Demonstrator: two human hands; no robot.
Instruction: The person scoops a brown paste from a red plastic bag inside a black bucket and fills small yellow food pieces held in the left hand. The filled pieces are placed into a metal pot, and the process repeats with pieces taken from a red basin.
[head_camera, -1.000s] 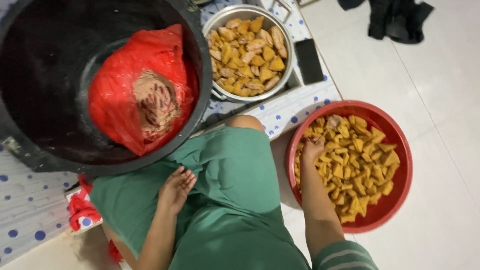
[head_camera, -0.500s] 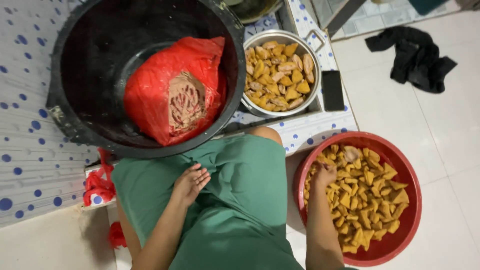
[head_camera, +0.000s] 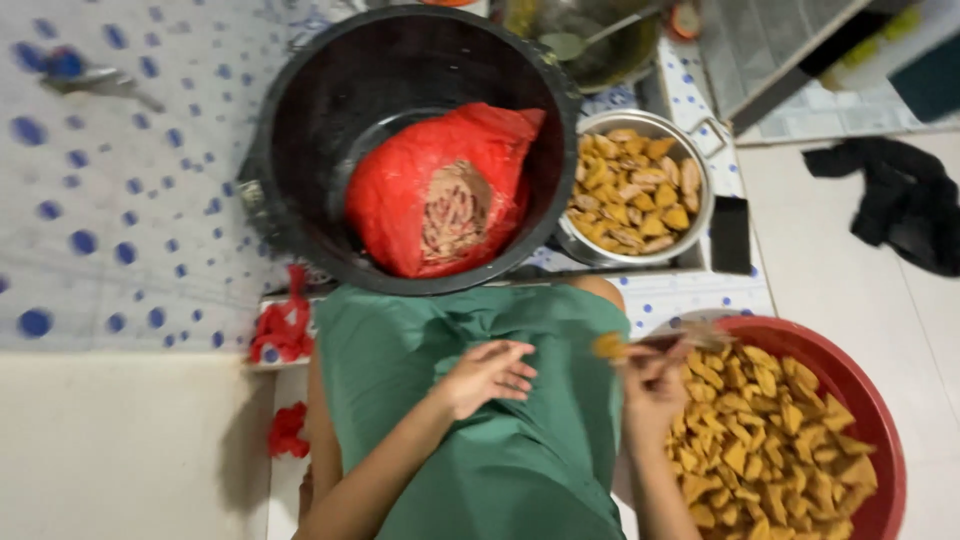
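Observation:
My left hand (head_camera: 485, 375) rests with its fingers spread on my green-clad lap (head_camera: 480, 440) and holds nothing. At the near rim of the red basin (head_camera: 868, 400), my right hand (head_camera: 655, 378) is raised and closed on a golden fried piece (head_camera: 608, 347); the motion blurs it. The basin is full of golden fried pieces (head_camera: 760, 450). Beyond my knees stands a big black tub (head_camera: 300, 130) with a red plastic bag (head_camera: 410, 195) inside, open on brownish contents. To the tub's right, a metal pot (head_camera: 700, 170) holds more golden pieces.
A black phone (head_camera: 730, 235) lies right of the pot on the blue-dotted mat (head_camera: 110, 220). A dark cloth (head_camera: 900, 200) lies on the tiled floor at right. A pan with a ladle (head_camera: 590, 40) sits at the top. Red scraps (head_camera: 285, 325) lie near my left leg.
My right hand has come up out of the red basin with a golden piece and moved left toward my lap. The left hand stays on my lap. The view has shifted.

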